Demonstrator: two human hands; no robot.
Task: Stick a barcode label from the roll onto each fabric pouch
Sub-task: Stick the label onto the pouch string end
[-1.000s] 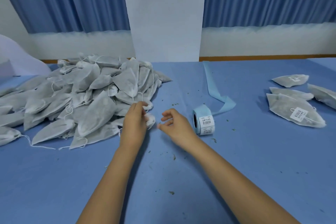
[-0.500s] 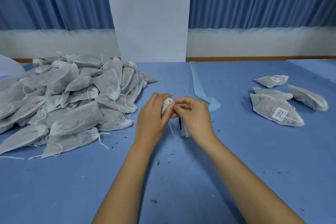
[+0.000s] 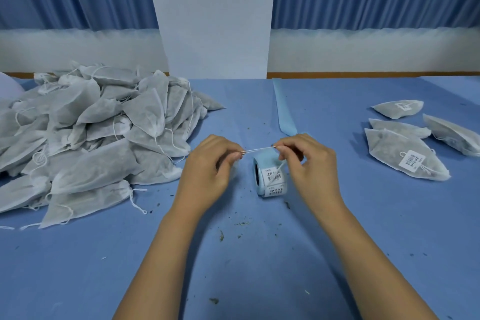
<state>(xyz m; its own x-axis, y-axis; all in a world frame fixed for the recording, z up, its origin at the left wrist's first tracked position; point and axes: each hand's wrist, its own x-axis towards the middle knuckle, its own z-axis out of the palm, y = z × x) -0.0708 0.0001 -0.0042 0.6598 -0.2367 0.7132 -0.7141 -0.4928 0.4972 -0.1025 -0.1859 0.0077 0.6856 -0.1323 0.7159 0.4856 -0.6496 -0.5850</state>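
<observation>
A white drawstring (image 3: 259, 149) is pulled taut between my two hands above the table. My left hand (image 3: 207, 171) pinches its left end and closes around a small fabric pouch that is almost fully hidden in the palm. My right hand (image 3: 309, 163) pinches the right end. Just below the string stands the label roll (image 3: 270, 180) on its edge, pale blue with white barcode labels showing. A big heap of unlabelled grey pouches (image 3: 85, 143) fills the left side.
Several pouches with barcode labels (image 3: 405, 161) lie at the right. A pale blue strip of spent backing (image 3: 284, 109) runs from the roll toward the wall. Dark crumbs are scattered over the blue table cover (image 3: 246, 254).
My left hand took a pouch from the heap and brought it to the middle. Both hands met at the pouch, then drew apart, stretching its drawstring between them.
</observation>
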